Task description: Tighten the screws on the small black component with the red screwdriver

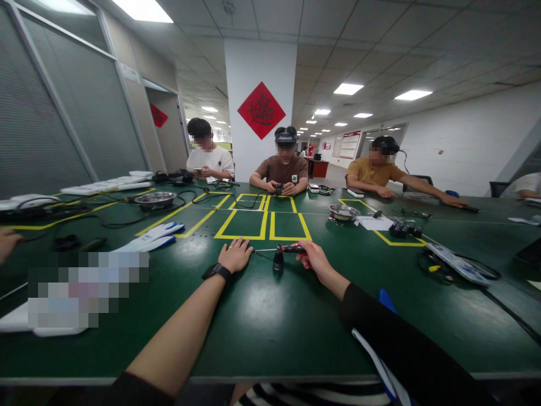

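My right hand (pixel 311 257) is wrapped round the red and black handle of a screwdriver (pixel 291 248), whose thin metal shaft points left. Under the screwdriver, a small black part (pixel 278 260) stands on the green table (pixel 262 338). Left of it, my left hand (pixel 235 255) lies flat on the table with its fingers stretched, the fingertips close to the shaft's tip. Whether the tip touches a finger is too small to tell. A dark band is on my left wrist.
Yellow tape rectangles (pixel 242 224) lie beyond my hands. Metal bowls (pixel 155 199) (pixel 344 212), white-blue gloves (pixel 158 235), black parts (pixel 404 229) and a power strip (pixel 459 264) with cables are around. Three people sit opposite; another person's hand (pixel 7 242) shows at left.
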The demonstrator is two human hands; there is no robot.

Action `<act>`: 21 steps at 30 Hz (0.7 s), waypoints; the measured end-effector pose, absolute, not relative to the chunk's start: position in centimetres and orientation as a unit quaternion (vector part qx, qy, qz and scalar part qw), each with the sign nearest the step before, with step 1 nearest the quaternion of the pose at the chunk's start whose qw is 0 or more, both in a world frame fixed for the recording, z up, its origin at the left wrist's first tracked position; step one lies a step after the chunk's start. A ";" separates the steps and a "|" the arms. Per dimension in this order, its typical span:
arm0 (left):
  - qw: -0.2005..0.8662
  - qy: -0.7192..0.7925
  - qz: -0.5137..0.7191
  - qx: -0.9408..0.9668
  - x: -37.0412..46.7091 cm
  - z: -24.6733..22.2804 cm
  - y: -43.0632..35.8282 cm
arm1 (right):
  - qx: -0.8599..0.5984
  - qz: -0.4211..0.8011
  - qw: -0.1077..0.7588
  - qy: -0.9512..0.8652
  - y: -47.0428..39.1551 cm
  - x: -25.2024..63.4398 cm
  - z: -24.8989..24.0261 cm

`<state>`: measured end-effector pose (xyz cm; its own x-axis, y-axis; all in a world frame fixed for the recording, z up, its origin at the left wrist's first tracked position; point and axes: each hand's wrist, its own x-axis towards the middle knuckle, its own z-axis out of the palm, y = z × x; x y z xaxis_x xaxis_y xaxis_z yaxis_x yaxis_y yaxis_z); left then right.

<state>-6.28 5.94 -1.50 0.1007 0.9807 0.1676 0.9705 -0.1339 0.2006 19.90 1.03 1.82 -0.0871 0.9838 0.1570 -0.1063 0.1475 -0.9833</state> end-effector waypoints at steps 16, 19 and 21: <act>0.063 0.611 0.176 0.770 -6.3 -1.3 6.1 | -0.404 0.558 0.590 -0.423 1.7 20.8 1.6; 0.067 0.574 0.163 0.800 -5.9 -1.4 6.0 | -0.396 0.579 0.599 -0.387 2.0 21.2 1.6; 0.051 0.574 0.154 0.803 -5.4 -1.6 5.8 | -0.392 0.589 0.603 -0.368 2.1 21.3 1.7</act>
<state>-5.40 5.82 -1.57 0.2944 0.9369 0.1888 0.9052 -0.3367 0.2595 21.26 2.05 1.65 0.0357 0.9992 -0.0189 -0.4223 -0.0020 -0.9065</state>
